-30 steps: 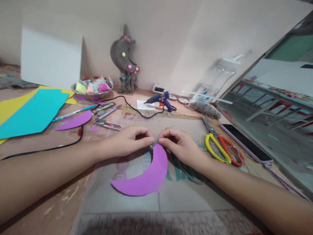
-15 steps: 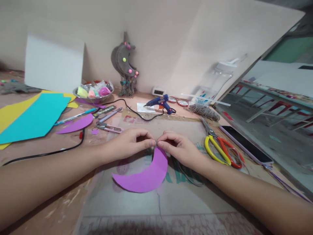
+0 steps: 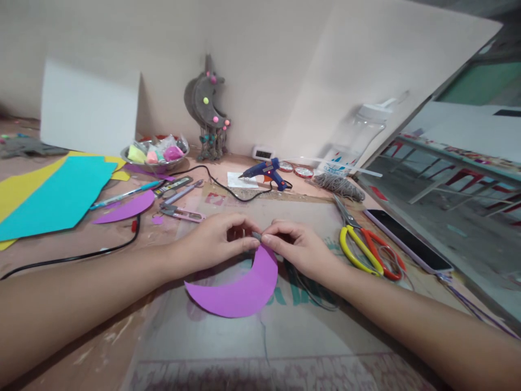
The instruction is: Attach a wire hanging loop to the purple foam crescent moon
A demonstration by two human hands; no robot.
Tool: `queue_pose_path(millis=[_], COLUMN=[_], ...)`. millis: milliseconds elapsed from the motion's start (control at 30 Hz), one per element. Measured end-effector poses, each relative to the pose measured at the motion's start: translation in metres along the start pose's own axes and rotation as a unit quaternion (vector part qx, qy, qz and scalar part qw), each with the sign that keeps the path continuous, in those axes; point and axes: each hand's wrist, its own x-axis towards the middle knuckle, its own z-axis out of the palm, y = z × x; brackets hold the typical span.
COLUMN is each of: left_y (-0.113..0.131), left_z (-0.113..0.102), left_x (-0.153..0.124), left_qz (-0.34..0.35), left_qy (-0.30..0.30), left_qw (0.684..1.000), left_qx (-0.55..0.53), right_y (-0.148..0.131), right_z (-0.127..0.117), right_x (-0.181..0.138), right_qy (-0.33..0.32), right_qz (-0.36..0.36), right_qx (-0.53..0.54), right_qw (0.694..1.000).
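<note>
A purple paper crescent (image 3: 240,288) lies on a clear plastic sheet (image 3: 285,326) in front of me. My left hand (image 3: 215,241) and my right hand (image 3: 299,247) meet at its upper tip, both with fingers pinched together. Between the fingertips sits a small grey piece (image 3: 256,236), perhaps the end of a grey cord. A thin grey cord (image 3: 305,285) trails on the sheet under my right wrist.
Yellow and orange scissors (image 3: 366,250) and a phone (image 3: 407,239) lie to the right. A blue glue gun (image 3: 266,171), its black cable (image 3: 81,252), a grey twine bundle (image 3: 340,184), a bowl of coloured bits (image 3: 157,152), teal paper (image 3: 57,193) and a grey moon ornament (image 3: 207,106) stand behind.
The hands stay pinched at the crescent's tip. The crescent's lower tip has swung slightly left, and the view has shifted a little.
</note>
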Motion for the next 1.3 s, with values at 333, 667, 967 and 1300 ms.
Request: queue_pose_path(millis=[333, 667, 967, 1300], left_y=[0.000, -0.001, -0.003, -0.012], left_z=[0.000, -0.002, 0.001, 0.005], left_x=[-0.001, 0.000, 0.001, 0.004], left_qz=[0.024, -0.014, -0.017, 0.017], left_qy=[-0.015, -0.011, -0.027, -0.016], left_qw=[0.999, 1.000, 0.999, 0.999], left_qx=[0.024, -0.003, -0.034, -0.036], right_y=[-0.002, -0.002, 0.001, -0.040], right_z=[0.000, 0.000, -0.009, -0.041], right_x=[0.002, 0.001, 0.002, 0.023], right_qy=[-0.026, -0.012, -0.029, 0.038], right_qz=[-0.067, -0.040, -0.045, -0.052], right_qx=[-0.068, -0.078, -0.109, -0.261], right_qw=[0.995, 0.996, 0.993, 0.963])
